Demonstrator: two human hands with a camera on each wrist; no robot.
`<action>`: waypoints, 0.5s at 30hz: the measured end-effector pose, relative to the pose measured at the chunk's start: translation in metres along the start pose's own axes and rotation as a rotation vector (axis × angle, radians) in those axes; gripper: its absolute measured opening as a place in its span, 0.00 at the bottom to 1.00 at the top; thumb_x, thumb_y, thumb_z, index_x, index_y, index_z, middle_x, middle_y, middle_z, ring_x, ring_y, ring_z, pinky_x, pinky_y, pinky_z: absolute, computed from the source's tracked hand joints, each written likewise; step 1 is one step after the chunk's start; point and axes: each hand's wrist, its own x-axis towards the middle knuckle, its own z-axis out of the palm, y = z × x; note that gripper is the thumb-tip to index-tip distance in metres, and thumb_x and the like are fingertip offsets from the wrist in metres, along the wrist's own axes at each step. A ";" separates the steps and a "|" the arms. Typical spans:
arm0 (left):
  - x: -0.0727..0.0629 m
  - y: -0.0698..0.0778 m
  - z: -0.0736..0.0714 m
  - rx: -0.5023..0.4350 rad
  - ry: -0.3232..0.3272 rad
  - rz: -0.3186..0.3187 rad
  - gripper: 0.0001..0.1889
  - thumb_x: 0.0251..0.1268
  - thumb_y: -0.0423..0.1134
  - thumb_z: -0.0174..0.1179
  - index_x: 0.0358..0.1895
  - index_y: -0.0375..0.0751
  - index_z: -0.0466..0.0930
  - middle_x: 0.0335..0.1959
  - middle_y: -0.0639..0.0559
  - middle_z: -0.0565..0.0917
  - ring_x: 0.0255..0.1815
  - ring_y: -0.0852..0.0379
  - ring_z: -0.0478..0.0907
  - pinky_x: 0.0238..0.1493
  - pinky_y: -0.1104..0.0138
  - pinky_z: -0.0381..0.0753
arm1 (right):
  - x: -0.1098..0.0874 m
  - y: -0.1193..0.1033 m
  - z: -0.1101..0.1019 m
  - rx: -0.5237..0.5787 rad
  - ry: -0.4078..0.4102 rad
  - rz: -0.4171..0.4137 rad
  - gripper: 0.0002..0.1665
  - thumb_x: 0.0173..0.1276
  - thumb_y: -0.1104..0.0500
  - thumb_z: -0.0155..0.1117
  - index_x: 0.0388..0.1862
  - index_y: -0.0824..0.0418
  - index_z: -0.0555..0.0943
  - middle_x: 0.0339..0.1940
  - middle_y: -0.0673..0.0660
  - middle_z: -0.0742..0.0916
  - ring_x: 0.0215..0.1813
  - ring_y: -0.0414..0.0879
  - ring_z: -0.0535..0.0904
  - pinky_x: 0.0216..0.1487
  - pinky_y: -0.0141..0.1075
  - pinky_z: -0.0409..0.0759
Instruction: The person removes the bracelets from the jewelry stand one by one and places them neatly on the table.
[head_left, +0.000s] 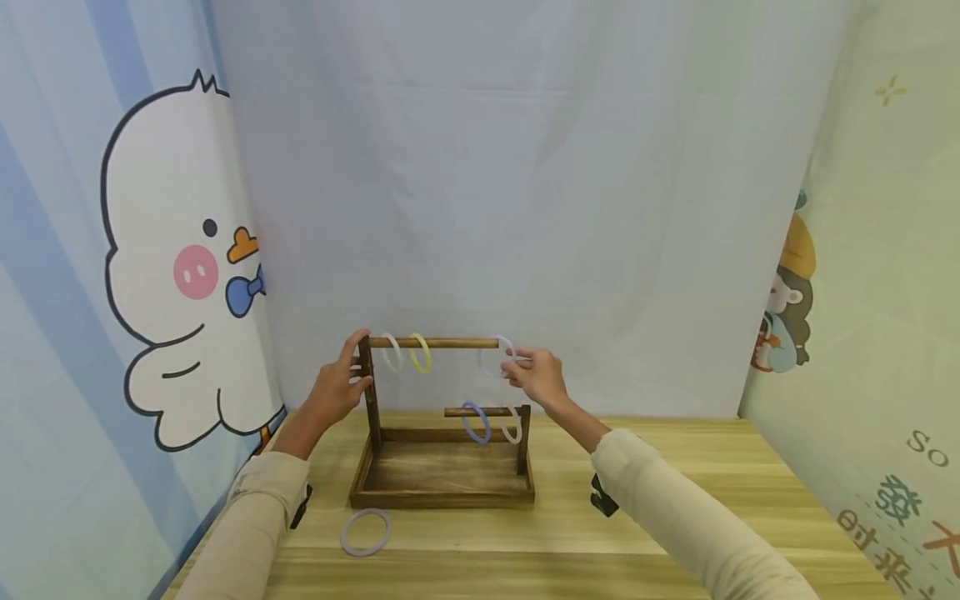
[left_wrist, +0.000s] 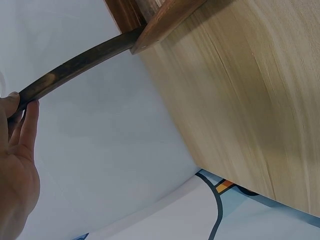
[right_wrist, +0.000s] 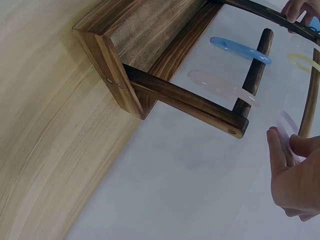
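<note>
A dark wooden bangle stand [head_left: 372, 408] has a long upper bar and a short lower bar. My left hand [head_left: 337, 387] grips the top of its left post, thumb and fingers on opposite sides. At the upper bar's free right end, my right hand [head_left: 538, 377] pinches a pale lavender bangle [right_wrist: 286, 121] between thumb and fingers. The bangle is at the bar tip; whether it encircles the bar I cannot tell. A clear whitish bangle [head_left: 399, 354] and a yellow bangle [head_left: 429, 354] hang on the upper bar. The lower bar carries a blue bangle [right_wrist: 240, 49] and a pale pink bangle [right_wrist: 220, 86].
A pale purple bangle [head_left: 343, 533] lies on the wood-grain table [head_left: 465, 558] in front of the stand's tray base [head_left: 442, 500]. Behind the stand hangs a pale curtain [head_left: 525, 208]. Printed cloths flank the table on both sides.
</note>
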 end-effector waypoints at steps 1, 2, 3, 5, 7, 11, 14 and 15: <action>0.000 0.000 0.000 0.002 -0.001 -0.001 0.43 0.68 0.20 0.64 0.80 0.40 0.51 0.54 0.21 0.82 0.51 0.29 0.85 0.51 0.44 0.89 | 0.000 0.000 -0.001 0.003 0.001 0.003 0.17 0.73 0.69 0.67 0.59 0.74 0.84 0.45 0.71 0.90 0.45 0.59 0.91 0.42 0.35 0.91; 0.000 0.000 0.000 0.002 -0.002 -0.002 0.43 0.68 0.20 0.64 0.80 0.40 0.51 0.54 0.21 0.82 0.51 0.29 0.85 0.52 0.44 0.89 | 0.000 0.001 -0.001 0.003 0.002 0.007 0.17 0.74 0.69 0.67 0.59 0.74 0.83 0.45 0.71 0.90 0.45 0.59 0.91 0.42 0.35 0.91; 0.000 0.001 0.000 0.003 -0.002 -0.003 0.42 0.68 0.20 0.64 0.80 0.40 0.51 0.54 0.21 0.82 0.51 0.29 0.85 0.52 0.43 0.89 | 0.000 0.001 -0.002 0.003 0.004 0.008 0.17 0.74 0.69 0.67 0.59 0.74 0.83 0.45 0.71 0.90 0.45 0.59 0.91 0.42 0.36 0.91; 0.000 0.001 0.000 0.003 -0.005 -0.008 0.43 0.69 0.21 0.64 0.80 0.41 0.50 0.54 0.21 0.82 0.52 0.29 0.85 0.52 0.43 0.88 | 0.000 0.003 -0.003 0.007 0.011 0.011 0.18 0.74 0.69 0.67 0.60 0.74 0.83 0.46 0.71 0.90 0.46 0.60 0.91 0.43 0.36 0.92; 0.000 0.001 0.000 0.001 -0.006 -0.012 0.43 0.69 0.21 0.64 0.80 0.42 0.50 0.54 0.21 0.82 0.52 0.29 0.85 0.52 0.43 0.88 | -0.001 0.005 -0.004 0.005 0.017 0.012 0.18 0.73 0.69 0.67 0.59 0.75 0.83 0.45 0.71 0.90 0.46 0.61 0.90 0.43 0.37 0.92; 0.000 0.001 0.000 -0.001 -0.003 -0.006 0.43 0.69 0.20 0.64 0.81 0.42 0.50 0.54 0.20 0.81 0.52 0.28 0.85 0.52 0.43 0.88 | -0.004 0.009 -0.007 -0.007 0.013 0.011 0.18 0.72 0.70 0.68 0.59 0.75 0.83 0.45 0.71 0.90 0.45 0.61 0.91 0.41 0.36 0.92; 0.000 0.001 -0.001 -0.006 -0.002 0.000 0.44 0.68 0.20 0.63 0.81 0.41 0.49 0.54 0.20 0.81 0.51 0.27 0.85 0.52 0.42 0.88 | -0.006 0.012 -0.009 -0.004 0.004 0.024 0.17 0.73 0.69 0.68 0.58 0.74 0.84 0.45 0.70 0.90 0.44 0.59 0.91 0.41 0.35 0.92; 0.000 0.001 -0.001 -0.007 -0.002 0.002 0.44 0.68 0.20 0.63 0.81 0.41 0.49 0.54 0.20 0.81 0.51 0.27 0.85 0.52 0.42 0.88 | -0.006 0.013 -0.009 -0.001 0.000 0.030 0.17 0.73 0.69 0.68 0.58 0.74 0.84 0.45 0.70 0.90 0.44 0.58 0.91 0.41 0.34 0.91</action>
